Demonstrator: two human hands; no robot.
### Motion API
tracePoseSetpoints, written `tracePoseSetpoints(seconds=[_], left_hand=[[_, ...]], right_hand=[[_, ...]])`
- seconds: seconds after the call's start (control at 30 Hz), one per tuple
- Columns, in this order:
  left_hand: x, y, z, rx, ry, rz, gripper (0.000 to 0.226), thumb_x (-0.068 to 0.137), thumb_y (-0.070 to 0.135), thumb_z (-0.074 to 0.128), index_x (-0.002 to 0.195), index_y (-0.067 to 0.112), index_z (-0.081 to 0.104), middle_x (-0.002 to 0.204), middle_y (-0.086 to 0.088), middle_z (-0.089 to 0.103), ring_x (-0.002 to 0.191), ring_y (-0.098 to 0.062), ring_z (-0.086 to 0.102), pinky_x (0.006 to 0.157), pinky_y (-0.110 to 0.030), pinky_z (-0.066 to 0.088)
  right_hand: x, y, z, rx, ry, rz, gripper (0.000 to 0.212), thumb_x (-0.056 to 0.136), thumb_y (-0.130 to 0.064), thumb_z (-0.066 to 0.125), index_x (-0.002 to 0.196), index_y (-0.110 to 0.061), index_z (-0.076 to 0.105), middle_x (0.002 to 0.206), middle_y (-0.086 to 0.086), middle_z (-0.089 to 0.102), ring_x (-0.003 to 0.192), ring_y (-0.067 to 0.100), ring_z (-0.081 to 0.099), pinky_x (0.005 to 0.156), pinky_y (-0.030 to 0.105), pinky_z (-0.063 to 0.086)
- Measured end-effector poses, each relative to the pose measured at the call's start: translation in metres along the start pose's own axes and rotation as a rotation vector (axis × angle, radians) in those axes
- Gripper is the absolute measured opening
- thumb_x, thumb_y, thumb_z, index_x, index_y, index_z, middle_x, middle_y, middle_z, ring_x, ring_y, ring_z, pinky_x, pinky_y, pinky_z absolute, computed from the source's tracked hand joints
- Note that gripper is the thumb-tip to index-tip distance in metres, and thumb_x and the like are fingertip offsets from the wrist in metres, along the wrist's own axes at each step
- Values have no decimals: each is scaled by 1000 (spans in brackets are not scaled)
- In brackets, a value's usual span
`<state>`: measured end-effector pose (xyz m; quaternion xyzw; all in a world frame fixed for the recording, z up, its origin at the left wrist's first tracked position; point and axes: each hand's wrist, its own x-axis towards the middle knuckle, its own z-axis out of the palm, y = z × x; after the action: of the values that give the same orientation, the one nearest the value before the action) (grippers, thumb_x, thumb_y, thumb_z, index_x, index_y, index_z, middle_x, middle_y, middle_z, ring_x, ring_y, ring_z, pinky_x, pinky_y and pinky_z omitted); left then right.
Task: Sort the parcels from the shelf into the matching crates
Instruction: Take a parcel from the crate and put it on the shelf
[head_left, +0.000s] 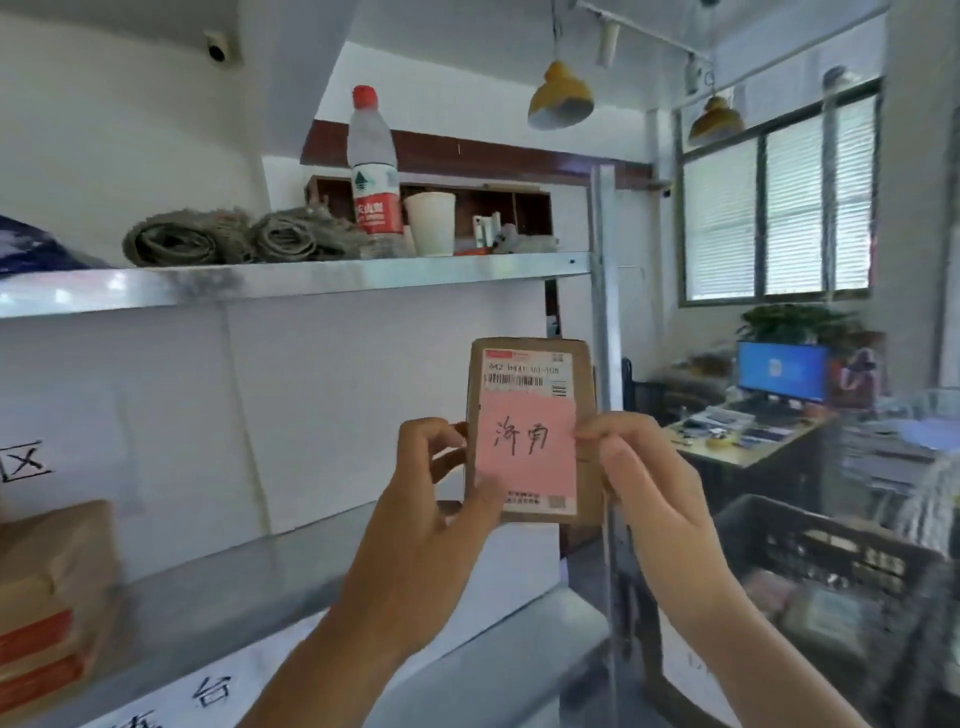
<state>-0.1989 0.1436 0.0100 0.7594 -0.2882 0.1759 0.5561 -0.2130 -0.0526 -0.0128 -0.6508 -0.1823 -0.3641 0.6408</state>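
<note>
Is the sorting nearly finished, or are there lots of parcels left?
Partly. The black crate at right seems to hold some items already, though blurred. Left hand and right hand hold one parcel up with its pink label showing. More brown parcels wait on the shelf.

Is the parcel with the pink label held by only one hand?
No, the left hand and the right hand both grip the parcel at its sides.
</note>
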Motion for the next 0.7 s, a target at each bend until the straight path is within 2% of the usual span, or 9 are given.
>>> tracePoseSetpoints(seconds=[0.1, 0.17, 0.23, 0.33, 0.4, 0.47, 0.6, 0.7], left_hand=[[-5, 15, 76, -20, -13, 4, 62, 88, 51, 60, 137, 65, 25, 130, 46, 53, 132, 2, 54, 107, -35, 56], [-8, 21, 121, -26, -36, 21, 69, 90, 51, 60, 141, 70, 18, 132, 48, 50, 134, 5, 51, 111, -36, 53], [-10, 28, 159, -30, -66, 23, 72, 84, 53, 60, 136, 76, 17, 130, 51, 50, 130, 10, 51, 107, -26, 54], [-12, 31, 206, -22, -127, 30, 74, 83, 48, 64, 129, 82, 16, 124, 58, 48, 124, 23, 48, 98, -10, 50], [-11, 28, 237, -41, -162, 43, 75, 86, 42, 69, 131, 77, 21, 129, 49, 54, 123, 21, 51, 97, -10, 52], [-6, 24, 266, -64, -207, 53, 72, 86, 44, 70, 134, 73, 25, 136, 37, 57, 125, 14, 56, 95, -12, 54], [17, 7, 315, -140, -312, 101, 75, 89, 38, 73, 150, 46, 31, 140, 31, 56, 127, 11, 57, 96, -14, 54], [46, -17, 343, -163, -381, 126, 81, 89, 34, 78, 155, 38, 31, 145, 26, 57, 129, 9, 56, 102, -25, 57]], right_hand=[[-10, -4, -73, -75, -2, -42, 16, 94, -21, 62, 110, -18, 65, 124, 6, 62, 121, 19, 65, 87, 41, 64], [-18, -5, -116, -89, -11, -24, 20, 96, -8, 64, 110, -23, 63, 127, 8, 61, 124, 19, 63, 91, 36, 63], [-26, -7, -153, -131, 10, 6, 34, 96, 2, 65, 109, -29, 63, 129, 5, 60, 125, 13, 63, 93, 29, 61], [-37, -9, -192, -187, 50, 87, 34, 94, -3, 71, 118, -24, 60, 132, -1, 54, 118, 0, 64, 83, 23, 62], [-43, -3, -212, -248, 104, 141, 41, 92, -11, 76, 125, -26, 57, 133, -5, 49, 116, -5, 63, 78, 23, 63], [-43, 6, -233, -344, 161, 178, 52, 89, -21, 80, 131, -34, 53, 134, -9, 45, 114, -7, 61, 79, 19, 62], [-27, 24, -274, -554, 206, 228, 70, 83, -37, 84, 140, -41, 45, 136, -5, 42, 112, 7, 63, 76, 13, 58], [-8, 43, -296, -684, 233, 287, 74, 81, -45, 85, 140, -48, 41, 133, -7, 40, 112, 13, 61, 73, 16, 60]])
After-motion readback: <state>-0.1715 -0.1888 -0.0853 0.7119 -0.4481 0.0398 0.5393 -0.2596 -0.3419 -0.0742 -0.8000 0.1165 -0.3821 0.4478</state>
